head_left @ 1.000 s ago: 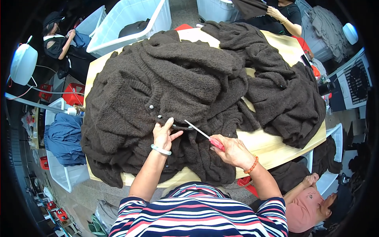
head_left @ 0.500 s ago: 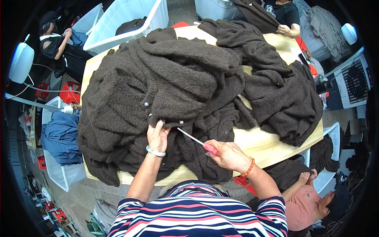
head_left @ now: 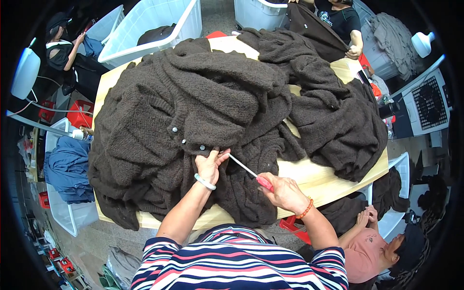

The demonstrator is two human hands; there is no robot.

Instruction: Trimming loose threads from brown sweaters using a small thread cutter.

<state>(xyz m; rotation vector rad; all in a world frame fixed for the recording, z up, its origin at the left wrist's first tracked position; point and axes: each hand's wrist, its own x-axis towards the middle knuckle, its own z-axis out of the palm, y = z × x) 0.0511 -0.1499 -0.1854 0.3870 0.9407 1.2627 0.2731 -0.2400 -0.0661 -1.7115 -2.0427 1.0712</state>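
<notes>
rightward along the edge of a dark knit garment (head_left: 203,116), past three pale buttons (head_left: 202,147), the left hand (head_left: 208,168) has moved since the earlier frame; its thumb and fingers pinch that edge. the right hand (head_left: 285,193) curls its fingers round the handle of a thin red-handled tool (head_left: 244,166), the tip just beside the left fingertips; i cannot tell if they touch. the garment lies heaped on a pale wooden table (head_left: 309,176). farther off, a co-worker's hand (head_left: 354,51) grips dark cloth (head_left: 314,29).
</notes>
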